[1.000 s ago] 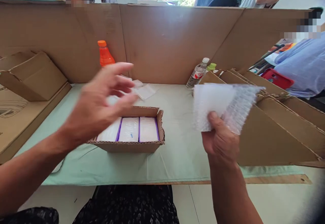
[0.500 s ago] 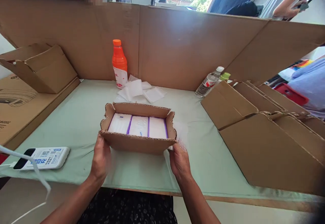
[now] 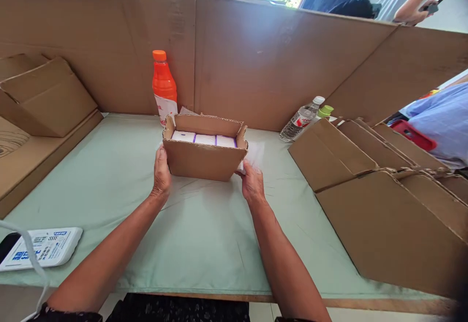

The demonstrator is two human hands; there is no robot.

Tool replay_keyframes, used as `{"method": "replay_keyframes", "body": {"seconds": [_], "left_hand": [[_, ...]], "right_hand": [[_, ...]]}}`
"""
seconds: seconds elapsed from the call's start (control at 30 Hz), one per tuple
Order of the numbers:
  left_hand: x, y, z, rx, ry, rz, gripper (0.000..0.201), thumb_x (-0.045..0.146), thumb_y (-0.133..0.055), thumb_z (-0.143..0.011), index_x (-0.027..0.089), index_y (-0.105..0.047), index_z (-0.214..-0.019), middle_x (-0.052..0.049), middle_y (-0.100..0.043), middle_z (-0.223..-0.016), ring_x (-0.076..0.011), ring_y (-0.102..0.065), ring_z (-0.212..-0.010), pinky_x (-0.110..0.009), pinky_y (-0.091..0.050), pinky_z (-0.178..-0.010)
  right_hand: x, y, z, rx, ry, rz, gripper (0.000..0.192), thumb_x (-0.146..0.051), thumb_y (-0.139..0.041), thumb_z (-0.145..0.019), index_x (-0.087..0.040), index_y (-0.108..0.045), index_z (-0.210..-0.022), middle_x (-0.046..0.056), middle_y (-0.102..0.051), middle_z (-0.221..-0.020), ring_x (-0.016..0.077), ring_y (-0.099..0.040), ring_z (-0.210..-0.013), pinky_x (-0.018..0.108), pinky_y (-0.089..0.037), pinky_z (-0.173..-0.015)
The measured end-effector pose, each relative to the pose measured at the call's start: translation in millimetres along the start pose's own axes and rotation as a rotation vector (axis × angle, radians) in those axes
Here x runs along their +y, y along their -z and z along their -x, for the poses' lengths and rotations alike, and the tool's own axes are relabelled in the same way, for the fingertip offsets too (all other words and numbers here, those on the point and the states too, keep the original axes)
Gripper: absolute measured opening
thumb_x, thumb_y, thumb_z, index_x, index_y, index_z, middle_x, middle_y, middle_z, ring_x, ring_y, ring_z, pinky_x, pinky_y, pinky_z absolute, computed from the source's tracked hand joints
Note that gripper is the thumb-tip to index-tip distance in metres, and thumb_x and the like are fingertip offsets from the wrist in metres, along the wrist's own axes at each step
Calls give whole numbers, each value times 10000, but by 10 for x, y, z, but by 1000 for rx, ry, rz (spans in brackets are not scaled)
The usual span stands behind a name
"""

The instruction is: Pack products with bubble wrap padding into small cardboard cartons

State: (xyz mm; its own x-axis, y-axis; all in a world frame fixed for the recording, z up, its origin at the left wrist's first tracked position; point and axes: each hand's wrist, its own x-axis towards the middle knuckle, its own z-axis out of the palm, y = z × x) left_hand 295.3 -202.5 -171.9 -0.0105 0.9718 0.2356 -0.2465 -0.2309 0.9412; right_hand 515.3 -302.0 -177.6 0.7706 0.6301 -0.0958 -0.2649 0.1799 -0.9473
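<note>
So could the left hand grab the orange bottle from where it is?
Probably yes. The left hand is on the left side of the open cardboard box, and the orange bottle stands just behind that corner. Nothing blocks the way on that side, though the hand must let go first.

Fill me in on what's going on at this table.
A person holds an open cardboard box on the green table, left hand on one end, right hand on the other. Three white packs with purple edges sit side by side inside. An orange bottle stands behind it by the cardboard wall, and folded boxes are stacked to the right.
</note>
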Motion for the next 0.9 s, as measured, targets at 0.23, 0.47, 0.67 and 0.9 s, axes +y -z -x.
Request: {"method": "replay_keyframes", "body": {"seconds": [0.23,0.47,0.67,0.9], "left_hand": [[206,331,1111,-286,356,-154,528,472,-738,-821,221,-614,-1268,-134,-633,-1306,-294,-600,-1226,-440,-470,-1050],[270,71,1414,-401,727,107,1082,513,-829,-668,184,-266,-1532,-209,-447,-1510,-340,-434,-1413,-472,-356,-1160],[261,300,1229,-255,710,-32,1004,435,-835,-617,152,-362,-1456,-215,-577,-1355,-339,-537,-1299,-476,-422,-1072],[545,496,983,-396,259,-344,659,491,-710,-768,207,-560,-1344,-149,-576,-1409,-352,-455,-1394,-527,-326,-1167]], "right_hand": [[-26,605,789,82,205,362,429,-480,-705,-829,-161,-704,-1116,63,-723,-1040,209,-637,-970,335,-507,-895],[147,497,1585,-264,108,428,400,-515,-598,-919,-218,-750,-1139,72,-736,-1159,250,-659,-1069,360,-489,-978],[153,344,1537,48,-87,3,395,-536,-687,-832,-163,-759,-943,85,-767,-1004,243,-687,-1000,361,-553,-869],[-165,141,1527,-73,-86,-124,346,-490,-739,-806,-196,-768,-985,78,-772,-1047,255,-708,-1027,412,-578,-905]]}}
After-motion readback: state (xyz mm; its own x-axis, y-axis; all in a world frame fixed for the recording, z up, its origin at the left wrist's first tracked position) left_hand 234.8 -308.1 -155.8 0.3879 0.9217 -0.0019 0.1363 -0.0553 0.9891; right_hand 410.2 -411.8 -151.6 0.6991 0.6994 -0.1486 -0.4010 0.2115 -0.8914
